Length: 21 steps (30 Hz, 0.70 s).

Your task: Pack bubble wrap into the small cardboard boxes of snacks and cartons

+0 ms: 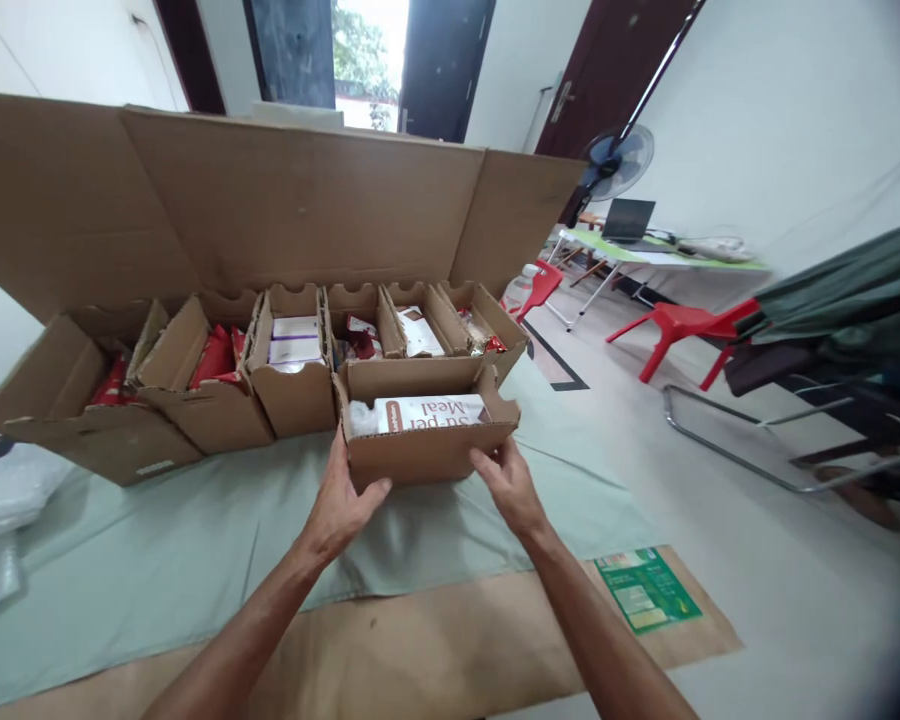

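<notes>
The person has both hands on one small cardboard box [412, 460]. The left hand [343, 500] is clamped on its left end, with the thumb along the near wall; the right hand [510, 485] holds near the right end, its thumb also on the near wall. Some of the fingers are hidden behind the cardboard.

The step in hand appears to be the handling of this box by two hands. Any next move would call for both hands to act together and keep the rim level, so that the white package [431, 412] inside does not slide.

The box is over the right part of the green cloth [195, 530], nearer to its right edge than to its left one. Whether its bottom touches the cloth, one cannot tell. It is upright, with its top side upwards. Its long axis runs from left to right, roughly along the near edge of the cloth, and its notched end points right. The row of boxes [292, 405] behind it lies differently: their long axes run away from the person.
</notes>
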### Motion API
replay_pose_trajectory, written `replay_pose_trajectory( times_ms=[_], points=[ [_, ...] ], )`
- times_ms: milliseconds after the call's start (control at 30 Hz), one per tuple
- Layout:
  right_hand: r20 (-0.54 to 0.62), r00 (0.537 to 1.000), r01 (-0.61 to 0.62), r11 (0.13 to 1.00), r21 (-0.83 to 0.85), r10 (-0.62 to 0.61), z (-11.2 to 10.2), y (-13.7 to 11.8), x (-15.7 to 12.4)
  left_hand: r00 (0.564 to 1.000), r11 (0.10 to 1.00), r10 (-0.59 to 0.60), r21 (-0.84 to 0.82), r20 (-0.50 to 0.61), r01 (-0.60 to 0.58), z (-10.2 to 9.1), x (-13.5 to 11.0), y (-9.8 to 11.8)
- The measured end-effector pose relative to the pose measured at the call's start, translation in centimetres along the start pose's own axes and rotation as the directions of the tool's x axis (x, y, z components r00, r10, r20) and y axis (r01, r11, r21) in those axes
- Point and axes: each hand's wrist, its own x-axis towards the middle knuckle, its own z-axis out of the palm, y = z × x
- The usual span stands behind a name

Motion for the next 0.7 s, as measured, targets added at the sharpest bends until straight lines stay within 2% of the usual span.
replay_pose_trajectory(
  times_ms=[67, 133, 233, 300, 367, 433, 500, 567, 633, 700],
  points=[
    [-0.017, 1.0, -0.012, 1.0, -0.019, 0.012, 0.2, -0.4, -1.8, 0.999, 0.999, -0.047, -0.018, -0.025, 0.047, 0.1, -2.0, 0.4],
    [-0.019, 1.0, 0.0, 0.999, -0.034, -0.001, 0.5, -1.1, -4.3, 0.994, 0.995, -0.097, -0.011, -0.057, 0.096, -0.9, -5.2, 0.5],
    [0.011, 0.998, 0.07, 0.997, -0.021, -0.069, 1.8, -2.7, -7.6, 0.976, 0.978, -0.199, 0.045, -0.093, 0.204, -3.9, -10.4, 0.8],
    [0.077, 0.991, 0.109, 0.994, 0.005, -0.109, 3.4, -3.9, -8.4, 0.955, 0.957, -0.26, 0.091, -0.144, 0.274, -6.4, -12.2, 1.5],
    [0.162, 0.977, 0.135, 0.99, 0.039, -0.139, 5.1, -5.0, -8.0, 0.939, 0.949, -0.264, 0.115, -0.221, 0.294, -8.2, -12.1, 2.6],
    [0.209, 0.967, 0.137, 0.989, 0.063, -0.148, 6.1, -5.5, -7.2, 0.936, 0.962, -0.211, 0.11, -0.281, 0.25, -8.7, -10.4, 3.9],
    [0.172, 0.976, 0.125, 0.99, 0.058, -0.134, 5.9, -5.4, -6.7, 0.933, 0.979, -0.136, 0.098, -0.333, 0.178, -8.2, -8.7, 4.9],
    [0.078, 0.991, 0.106, 0.994, 0.021, -0.108, 4.9, -5.1, -7.1, 0.954, 0.984, -0.086, 0.125, -0.288, 0.127, -6.9, -8.0, 5.7],
    [-0.006, 0.995, 0.104, 0.994, -0.02, -0.104, 3.8, -5.1, -8.0, 0.969, 0.982, -0.082, 0.147, -0.235, 0.118, -5.8, -8.5, 6.1],
    [-0.006, 0.992, 0.125, 0.992, -0.037, -0.125, 3.6, -5.4, -9.1, 0.964, 0.981, -0.111, 0.126, -0.242, 0.145, -5.5, -9.9, 6.0]
  ],
)
